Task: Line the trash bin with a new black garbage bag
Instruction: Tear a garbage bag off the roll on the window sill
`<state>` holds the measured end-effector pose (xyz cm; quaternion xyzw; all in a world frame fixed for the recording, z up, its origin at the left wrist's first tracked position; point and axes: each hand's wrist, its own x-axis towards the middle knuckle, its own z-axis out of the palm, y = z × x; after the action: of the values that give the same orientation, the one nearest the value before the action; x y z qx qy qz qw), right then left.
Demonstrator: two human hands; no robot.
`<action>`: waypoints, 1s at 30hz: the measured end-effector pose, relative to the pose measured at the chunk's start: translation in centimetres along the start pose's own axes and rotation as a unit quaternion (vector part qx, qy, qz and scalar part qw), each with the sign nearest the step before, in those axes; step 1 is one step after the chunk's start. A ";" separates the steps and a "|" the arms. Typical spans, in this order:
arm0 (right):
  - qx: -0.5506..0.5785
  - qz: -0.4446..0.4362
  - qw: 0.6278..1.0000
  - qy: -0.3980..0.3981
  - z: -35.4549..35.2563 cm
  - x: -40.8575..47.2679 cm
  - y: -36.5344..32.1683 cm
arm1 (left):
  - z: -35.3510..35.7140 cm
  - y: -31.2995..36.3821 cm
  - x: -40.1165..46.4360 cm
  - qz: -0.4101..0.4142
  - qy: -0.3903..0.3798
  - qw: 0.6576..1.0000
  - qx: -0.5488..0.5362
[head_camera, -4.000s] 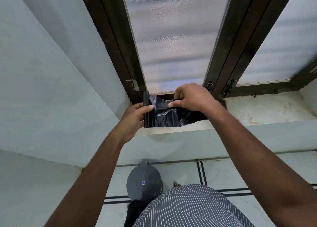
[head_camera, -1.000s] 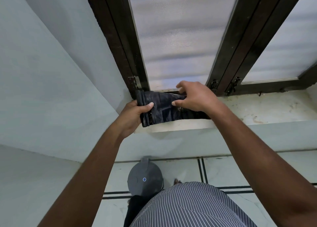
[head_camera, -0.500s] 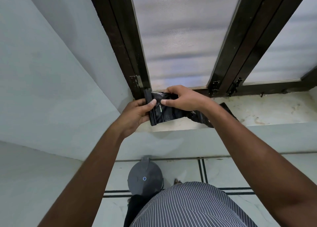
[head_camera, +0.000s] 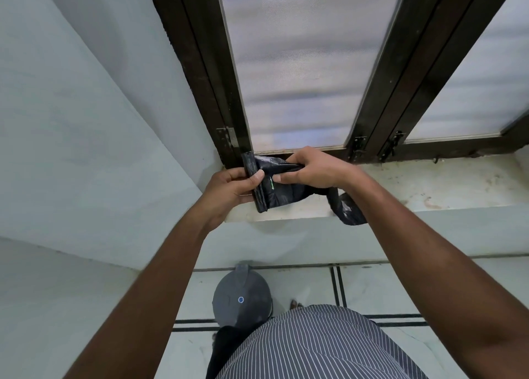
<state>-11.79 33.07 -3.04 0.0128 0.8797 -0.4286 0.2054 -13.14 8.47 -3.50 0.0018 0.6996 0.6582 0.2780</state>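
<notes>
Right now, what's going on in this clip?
A person stands at a window sill, the left hand gripping a roll of black garbage bags while the right hand pinches a bag off it. The loose bag end droops over the sill edge. The lidded trash bin sits on the floor below, untouched.

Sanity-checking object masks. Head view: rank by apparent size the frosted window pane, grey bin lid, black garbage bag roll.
1. frosted window pane
2. grey bin lid
3. black garbage bag roll

The lid sits farther off on the floor, so only apparent size is ranked.
</notes>
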 end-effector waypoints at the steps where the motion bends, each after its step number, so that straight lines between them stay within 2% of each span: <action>1: 0.008 -0.005 1.000 0.003 0.1 0.0 0.1 | 0.1 -0.1 0.1 0.002 0.002 1.000 0.002; 10: 0.064 -0.037 0.997 0.036 0.9 0.4 1.3 | 0.4 0.1 0.4 -0.004 -0.017 1.000 0.021; 14: 0.055 -0.049 0.995 0.065 1.6 1.0 1.2 | 0.5 0.3 0.4 -0.008 -0.026 1.000 0.005; 20: -0.055 0.009 0.988 0.147 2.2 2.7 4.1 | 1.1 2.9 -1.0 0.035 -0.112 0.990 -0.078; 23: -0.089 0.027 0.976 0.195 2.3 2.5 5.3 | 1.0 4.0 -0.7 0.076 -0.055 0.994 -0.049; 25: -0.147 0.028 0.966 0.211 2.0 2.7 5.7 | 0.7 3.8 -0.2 0.073 -0.020 0.996 -0.052; 30: -0.272 0.044 0.927 0.256 1.0 2.9 6.7 | 0.6 1.7 0.9 0.040 -0.007 0.999 -0.019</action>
<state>-12.72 36.13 -9.70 0.1043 0.9838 -0.1456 -0.0122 -14.30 9.58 -2.32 0.0287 0.6845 0.6820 0.2560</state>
